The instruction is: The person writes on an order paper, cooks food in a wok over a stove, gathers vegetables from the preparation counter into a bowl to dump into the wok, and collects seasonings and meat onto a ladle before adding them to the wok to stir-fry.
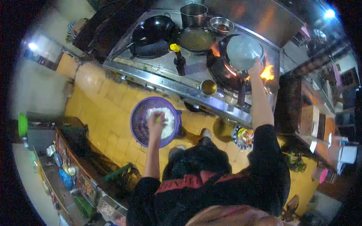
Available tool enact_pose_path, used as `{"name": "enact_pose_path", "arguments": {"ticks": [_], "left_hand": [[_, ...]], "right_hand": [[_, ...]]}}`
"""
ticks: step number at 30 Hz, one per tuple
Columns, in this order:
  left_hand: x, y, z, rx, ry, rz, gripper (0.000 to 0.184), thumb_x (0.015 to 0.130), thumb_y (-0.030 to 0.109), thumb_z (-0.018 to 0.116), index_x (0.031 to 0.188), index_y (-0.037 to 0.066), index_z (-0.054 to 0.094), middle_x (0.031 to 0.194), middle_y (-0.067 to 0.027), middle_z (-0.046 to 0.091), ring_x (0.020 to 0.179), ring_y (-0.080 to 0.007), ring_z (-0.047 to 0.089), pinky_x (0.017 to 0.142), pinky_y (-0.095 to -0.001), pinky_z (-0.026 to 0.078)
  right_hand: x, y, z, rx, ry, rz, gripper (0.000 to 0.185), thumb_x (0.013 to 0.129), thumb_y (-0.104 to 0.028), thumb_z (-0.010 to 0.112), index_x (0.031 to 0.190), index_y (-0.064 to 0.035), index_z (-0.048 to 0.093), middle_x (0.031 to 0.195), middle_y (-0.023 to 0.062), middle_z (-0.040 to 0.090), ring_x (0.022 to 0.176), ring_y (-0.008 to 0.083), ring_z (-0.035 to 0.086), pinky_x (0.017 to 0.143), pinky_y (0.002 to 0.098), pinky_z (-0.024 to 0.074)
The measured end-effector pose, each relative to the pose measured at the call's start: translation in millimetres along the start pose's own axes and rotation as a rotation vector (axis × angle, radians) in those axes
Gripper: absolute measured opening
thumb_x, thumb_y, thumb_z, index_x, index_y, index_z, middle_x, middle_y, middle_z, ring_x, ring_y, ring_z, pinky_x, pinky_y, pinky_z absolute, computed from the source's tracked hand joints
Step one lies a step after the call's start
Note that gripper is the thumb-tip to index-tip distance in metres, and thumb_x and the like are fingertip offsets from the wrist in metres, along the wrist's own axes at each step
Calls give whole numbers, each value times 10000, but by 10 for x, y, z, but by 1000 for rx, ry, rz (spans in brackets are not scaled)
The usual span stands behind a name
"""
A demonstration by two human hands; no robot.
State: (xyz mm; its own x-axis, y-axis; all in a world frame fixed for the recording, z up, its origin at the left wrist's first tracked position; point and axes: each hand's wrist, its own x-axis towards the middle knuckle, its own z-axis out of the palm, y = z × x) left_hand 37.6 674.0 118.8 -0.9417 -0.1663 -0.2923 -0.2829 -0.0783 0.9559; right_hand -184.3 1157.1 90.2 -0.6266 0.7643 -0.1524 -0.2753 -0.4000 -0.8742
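My left hand (156, 124) is over a purple plastic basket (138, 129), its fingers curled and a small yellow-green spot showing among them. White contents (169, 126), perhaps rice, lie in the basket below that hand. With my arm stretched over the stove, my right hand (256, 67) grips the near edge of a round pale bowl or lid (243, 51); which of the two I cannot tell. Below it sits a dark wok (222, 71), with flames (267, 72) rising beside it.
On the steel stove (151, 81) are another black wok (151, 47), a tall pot (194, 16), a wide pan of liquid (196, 39), and a small metal bowl (221, 25). A yellow-topped bottle (180, 62) and a cup of yellow liquid (208, 87) stand near its front.
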Motion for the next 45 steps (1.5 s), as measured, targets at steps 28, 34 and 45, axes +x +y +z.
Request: {"name": "enact_pose_path", "arguments": {"ticks": [28,34,45], "left_hand": [[-2261,-582,-2595,-372,568,-5,769,839,410,595,1386,70,173,1109,-191,526,646,-193,627,462,-284,521],[-3123,-1555,-3932,-370,925,166,740,839,228,613,1381,38,146,1170,-188,476,795,-214,621,597,-333,563],[-3713,-1630,-4738,-436,887,190,552,855,204,617,1304,13,358,1255,-104,471,1077,-185,517,888,-320,447]], "right_hand": [[-6094,1372,438,-391,-2126,-1343,275,635,-149,702,897,-166,623,1037,36,600,1071,266,494,928,441,336],[-8071,1644,552,-478,-2076,-1244,265,709,-92,668,953,-186,620,1444,137,259,1281,406,290,1040,452,257],[-10099,3570,2110,-391,-2104,-479,247,797,-85,620,1008,38,592,1278,223,464,1058,371,529,866,367,437]]}}
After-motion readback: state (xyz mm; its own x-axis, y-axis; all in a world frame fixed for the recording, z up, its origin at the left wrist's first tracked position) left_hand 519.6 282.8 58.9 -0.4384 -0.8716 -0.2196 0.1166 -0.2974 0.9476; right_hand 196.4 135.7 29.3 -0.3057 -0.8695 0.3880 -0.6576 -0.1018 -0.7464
